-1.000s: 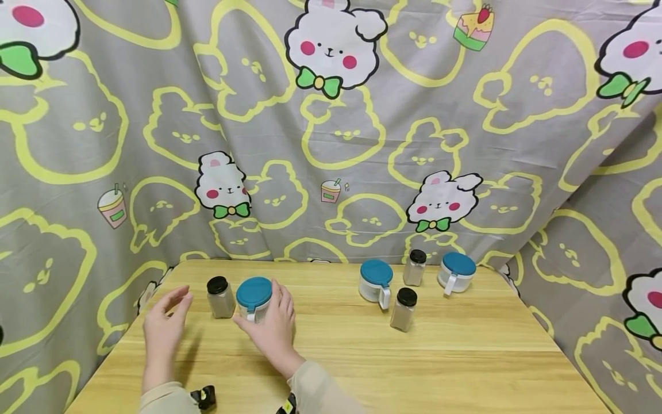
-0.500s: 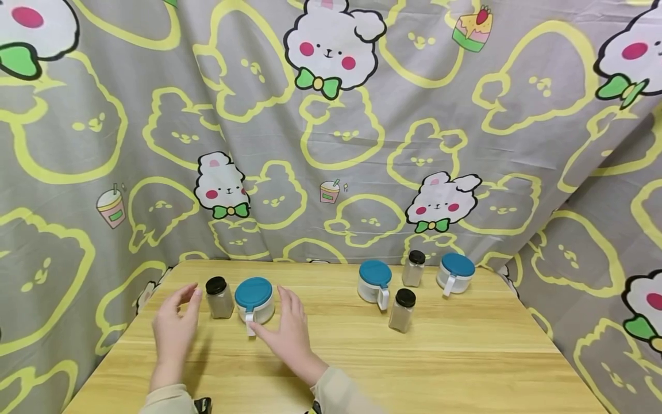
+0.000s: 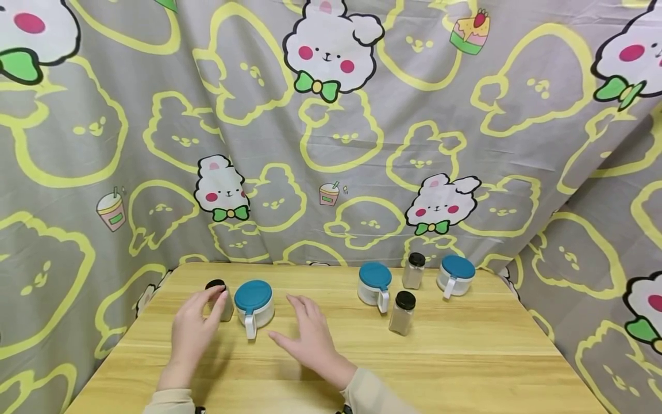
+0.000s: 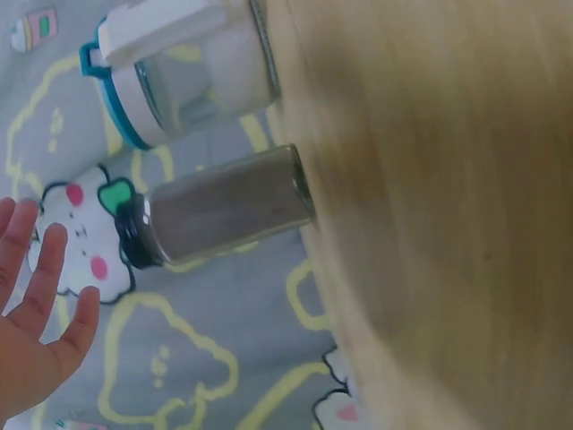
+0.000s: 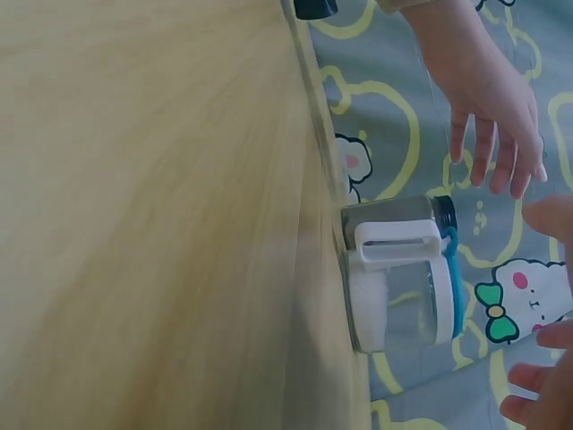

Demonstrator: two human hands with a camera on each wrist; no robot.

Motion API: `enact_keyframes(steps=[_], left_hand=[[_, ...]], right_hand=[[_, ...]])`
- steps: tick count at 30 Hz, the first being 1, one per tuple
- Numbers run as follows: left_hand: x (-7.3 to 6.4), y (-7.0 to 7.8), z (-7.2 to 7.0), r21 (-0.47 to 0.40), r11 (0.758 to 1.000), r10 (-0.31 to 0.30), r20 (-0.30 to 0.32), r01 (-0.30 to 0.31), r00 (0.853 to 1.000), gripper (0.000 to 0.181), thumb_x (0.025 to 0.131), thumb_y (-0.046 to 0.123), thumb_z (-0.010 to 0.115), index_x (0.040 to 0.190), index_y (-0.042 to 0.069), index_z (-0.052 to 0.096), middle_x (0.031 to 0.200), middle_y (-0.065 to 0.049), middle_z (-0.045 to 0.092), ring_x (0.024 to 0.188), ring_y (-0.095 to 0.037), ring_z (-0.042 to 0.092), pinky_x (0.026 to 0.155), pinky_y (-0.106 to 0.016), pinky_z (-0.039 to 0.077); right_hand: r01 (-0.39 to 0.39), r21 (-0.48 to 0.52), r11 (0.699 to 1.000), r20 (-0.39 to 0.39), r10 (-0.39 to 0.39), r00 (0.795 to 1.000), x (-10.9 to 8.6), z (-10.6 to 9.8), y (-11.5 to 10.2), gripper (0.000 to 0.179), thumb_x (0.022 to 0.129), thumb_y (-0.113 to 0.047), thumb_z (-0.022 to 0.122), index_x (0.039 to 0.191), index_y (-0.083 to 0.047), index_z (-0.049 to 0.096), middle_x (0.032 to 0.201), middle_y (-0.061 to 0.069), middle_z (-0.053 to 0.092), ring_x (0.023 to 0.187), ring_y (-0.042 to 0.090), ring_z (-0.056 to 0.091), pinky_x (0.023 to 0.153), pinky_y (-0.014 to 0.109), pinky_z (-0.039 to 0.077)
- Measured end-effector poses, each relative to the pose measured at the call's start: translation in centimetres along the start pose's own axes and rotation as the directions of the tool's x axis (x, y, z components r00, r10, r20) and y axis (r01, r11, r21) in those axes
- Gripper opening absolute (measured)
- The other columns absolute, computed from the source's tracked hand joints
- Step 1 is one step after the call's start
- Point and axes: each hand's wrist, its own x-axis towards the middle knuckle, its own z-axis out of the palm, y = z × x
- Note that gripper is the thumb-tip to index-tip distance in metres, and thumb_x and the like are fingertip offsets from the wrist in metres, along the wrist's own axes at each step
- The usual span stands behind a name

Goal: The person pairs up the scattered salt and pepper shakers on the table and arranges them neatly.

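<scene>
Backdrop and counter: patterned curtain (image 3: pixel 289 138) is hanging behind a wood-grain counter (image 3: pixel 465 362), whose left edge is slanting inward.
Left hand (image 3: pixel 193 328): fingers are hanging loosely, grasping nothing, over the near side of the black-capped spice bottle.
Black-capped spice bottle (image 4: pixel 228 206): standing upright toward the back left; gripping its body would probably be steadier than pinching its cap.
Blue-lidded glass jar (image 3: pixel 253 307): standing just right of that bottle, handle facing the person; the narrow gap is calling for careful knuckles.
Right hand (image 3: pixel 310 339): fingers are spreading, released, apart from the jar.
Middle: bare wood is stretching rightward, likely giving easiest passage.
Right group: second jar (image 3: pixel 372 284), front bottle (image 3: pixel 401 318), rear bottle (image 3: pixel 413 277) and far jar (image 3: pixel 457 270) are standing upright.
</scene>
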Motion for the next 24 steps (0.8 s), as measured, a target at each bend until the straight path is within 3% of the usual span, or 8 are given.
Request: enact_keyframes(steps=[7, 13, 20, 24], left_hand=[[0.3, 0.9, 0.1, -0.009, 0.991, 0.136, 0.037, -0.136, 0.99, 0.022, 0.082, 0.01, 0.075, 0.103, 0.006, 0.073, 0.089, -0.007, 0.073, 0.084, -0.024, 0.064, 0.078, -0.029, 0.041], [0.7, 2.1, 0.2, -0.045, 0.969, 0.246, 0.049, -0.244, 0.968, 0.023, 0.079, 0.009, 0.076, 0.102, 0.008, 0.074, 0.091, -0.003, 0.074, 0.085, -0.021, 0.065, 0.079, -0.034, 0.045], [0.7, 2.8, 0.6, -0.044, 0.954, 0.299, 0.093, -0.296, 0.95, 0.027, 0.077, 0.012, 0.078, 0.104, 0.011, 0.074, 0.096, -0.003, 0.074, 0.091, -0.021, 0.065, 0.078, -0.042, 0.048], [0.7, 2.9, 0.9, -0.054, 0.936, 0.352, 0.104, -0.348, 0.93, 0.026, 0.079, 0.016, 0.078, 0.104, 0.011, 0.074, 0.095, -0.002, 0.074, 0.09, -0.02, 0.065, 0.078, -0.043, 0.049]], right_hand=[[0.041, -0.013, 0.999, 0.035, -0.04, 0.999, -0.8, -1.9, 1.0, 0.073, 0.085, -0.053, 0.069, 0.144, -0.018, 0.044, 0.138, 0.005, 0.05, 0.129, 0.026, 0.047, 0.103, 0.052, 0.042], [0.062, -0.008, 0.998, 0.048, -0.061, 0.997, -1.2, -3.5, 1.9, 0.073, 0.085, -0.056, 0.067, 0.144, -0.02, 0.045, 0.138, 0.002, 0.05, 0.127, 0.021, 0.048, 0.102, 0.048, 0.045], [0.039, 0.026, 0.999, 0.055, -0.04, 0.998, -1.8, -5.4, 3.0, 0.07, 0.085, -0.049, 0.07, 0.143, -0.019, 0.047, 0.138, 0.003, 0.051, 0.127, 0.022, 0.049, 0.101, 0.05, 0.045], [0.031, 0.049, 0.998, 0.033, -0.033, 0.999, -2.1, -6.5, 3.9, 0.067, 0.084, -0.046, 0.072, 0.141, -0.019, 0.049, 0.137, 0.004, 0.053, 0.128, 0.022, 0.049, 0.102, 0.049, 0.045]])
